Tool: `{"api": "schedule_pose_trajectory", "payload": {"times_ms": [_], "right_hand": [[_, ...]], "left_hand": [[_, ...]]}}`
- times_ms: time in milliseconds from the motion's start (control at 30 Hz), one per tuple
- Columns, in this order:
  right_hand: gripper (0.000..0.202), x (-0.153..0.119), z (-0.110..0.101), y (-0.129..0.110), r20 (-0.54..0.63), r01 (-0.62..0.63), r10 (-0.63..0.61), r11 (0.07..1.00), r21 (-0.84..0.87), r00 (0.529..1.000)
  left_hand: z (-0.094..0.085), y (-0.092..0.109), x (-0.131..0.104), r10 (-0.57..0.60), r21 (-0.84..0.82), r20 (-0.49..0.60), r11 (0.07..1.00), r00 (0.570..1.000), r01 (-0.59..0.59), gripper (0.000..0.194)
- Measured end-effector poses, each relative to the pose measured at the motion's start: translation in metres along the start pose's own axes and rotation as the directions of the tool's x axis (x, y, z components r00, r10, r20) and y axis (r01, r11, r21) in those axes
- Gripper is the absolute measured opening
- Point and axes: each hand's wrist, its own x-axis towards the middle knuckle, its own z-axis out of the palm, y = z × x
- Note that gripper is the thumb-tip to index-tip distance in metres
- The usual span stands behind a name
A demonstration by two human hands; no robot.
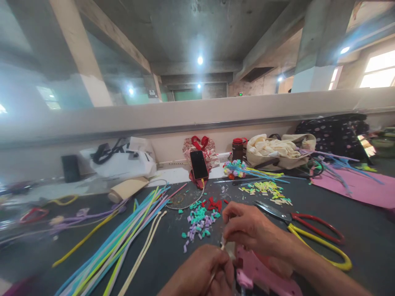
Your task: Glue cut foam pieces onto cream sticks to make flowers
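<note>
My left hand (205, 269) is closed around a thin cream stem (222, 246), whose tip sticks out above the thumb. My right hand (247, 226) pinches at that tip from above; a small pale bit shows at its fingertips, too hidden to name. Under my right hand and wrist lies a pink glue gun (262, 273), its nozzle end toward my left hand. Just beyond both hands is a loose heap of short teal and lilac pieces (200, 220), with several red pieces (214, 204) behind it.
Scissors (291, 217) with red and yellow handles lie right. Long coloured fuzzy stems (123, 242) spread left. Behind are yellow cut pieces (268, 189), a propped phone (199, 165) with a cable, a bottle (237, 150), bags (274, 150) and a pink sheet (354, 185).
</note>
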Motion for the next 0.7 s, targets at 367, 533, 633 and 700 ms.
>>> {"api": "schedule_pose_trajectory", "payload": {"times_ms": [367,533,633,700], "right_hand": [[0.014,0.001,0.001,0.002,0.061,0.024,-0.015,0.987,-0.160,0.998],[0.013,0.000,0.002,0.003,0.063,0.035,-0.025,0.986,-0.163,0.998],[0.014,-0.001,0.002,0.002,0.063,0.042,-0.033,0.987,-0.157,0.998],[0.014,-0.001,0.001,0.001,0.068,0.036,-0.026,0.986,-0.160,0.997]], "left_hand": [[0.008,0.004,-0.006,0.022,0.075,-0.052,0.997,0.998,-0.018,0.025],[0.008,0.009,-0.004,-0.054,0.136,-0.059,0.989,0.997,0.062,0.027],[0.011,0.015,-0.006,-0.066,0.191,-0.087,0.978,0.994,0.082,0.029],[0.013,0.018,-0.008,-0.043,0.192,-0.083,0.980,0.996,0.058,0.029]]}}
